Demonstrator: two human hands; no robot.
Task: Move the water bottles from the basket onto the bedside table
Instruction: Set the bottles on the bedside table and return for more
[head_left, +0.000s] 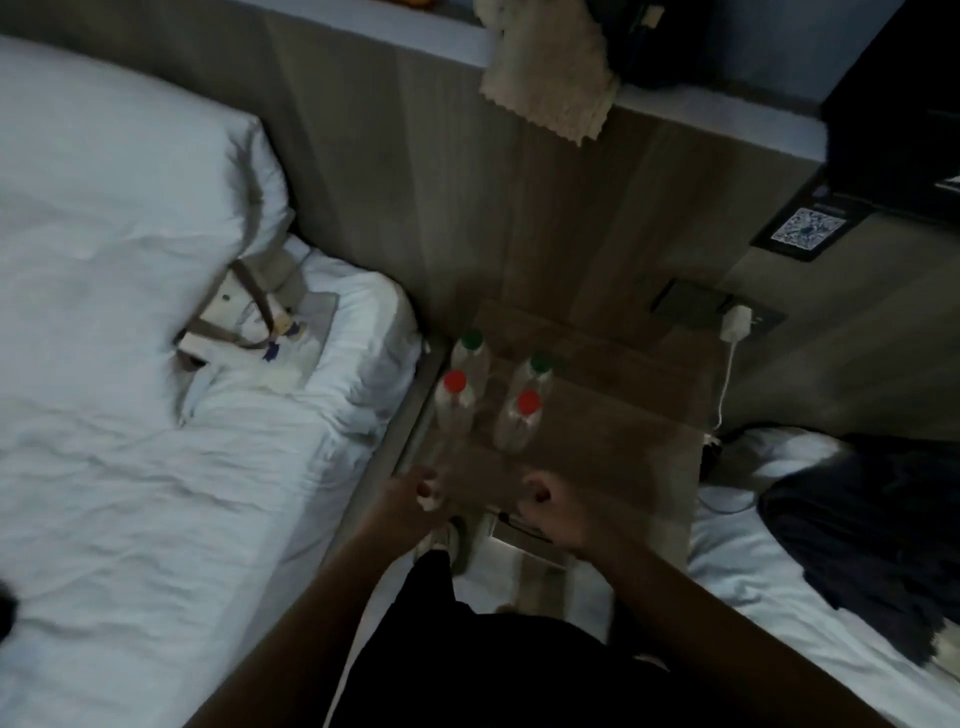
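Observation:
Several clear water bottles stand upright on the wooden bedside table (613, 431), grouped at its left side. Two have green caps (471, 340) (540, 364) and stand at the back. Two have red caps (455, 382) (529, 402) and stand in front. My left hand (415, 493) is at the table's near left corner with its fingers curled, and a small white bit shows at the fingertips. My right hand (550, 512) is a loose fist at the table's near edge, just below the right red-capped bottle. Neither hand touches a bottle.
A white bed (130, 441) with a pillow lies to the left, with a strapped fabric bag (249, 327) on it. A second bed with dark clothing (857, 519) lies to the right. A charger (735, 322) and cable hang from the wall socket.

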